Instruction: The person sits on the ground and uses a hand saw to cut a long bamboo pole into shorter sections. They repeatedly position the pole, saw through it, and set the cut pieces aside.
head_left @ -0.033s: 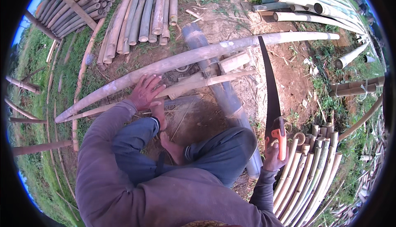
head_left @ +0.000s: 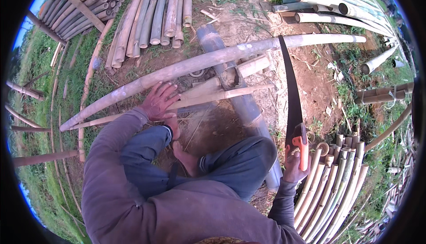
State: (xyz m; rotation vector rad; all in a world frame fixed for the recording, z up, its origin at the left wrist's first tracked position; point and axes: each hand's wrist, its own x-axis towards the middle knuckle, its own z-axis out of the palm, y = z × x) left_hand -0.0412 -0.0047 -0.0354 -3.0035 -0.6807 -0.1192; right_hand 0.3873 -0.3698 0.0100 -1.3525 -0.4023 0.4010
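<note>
My left hand point(head_left: 159, 101) is wrapped over a thin bamboo pole point(head_left: 235, 92), with the fingers on its far side and the thumb on its near side. Just beyond the fingers lies a long, thick bamboo pole point(head_left: 195, 64), running from the left up to the far right. My right hand point(head_left: 293, 167) grips the orange handle of a handsaw point(head_left: 292, 93). Its dark blade points away from me, and the tip overlaps the long pole; I cannot tell whether they touch. A thick, dark bamboo log point(head_left: 248, 111) lies crosswise under both poles.
Cut bamboo pieces point(head_left: 330, 190) are bundled at the near right. More bamboo poles point(head_left: 153, 17) lie at the far left, beside a stacked rack point(head_left: 88, 4). Pale poles point(head_left: 337, 11) are piled at the far right. A wood block point(head_left: 254, 66) sits by the log.
The thin pole's right end has dropped slightly toward me, and my left hand has shifted a little with its fingers closer together. The saw and right hand have barely moved.
</note>
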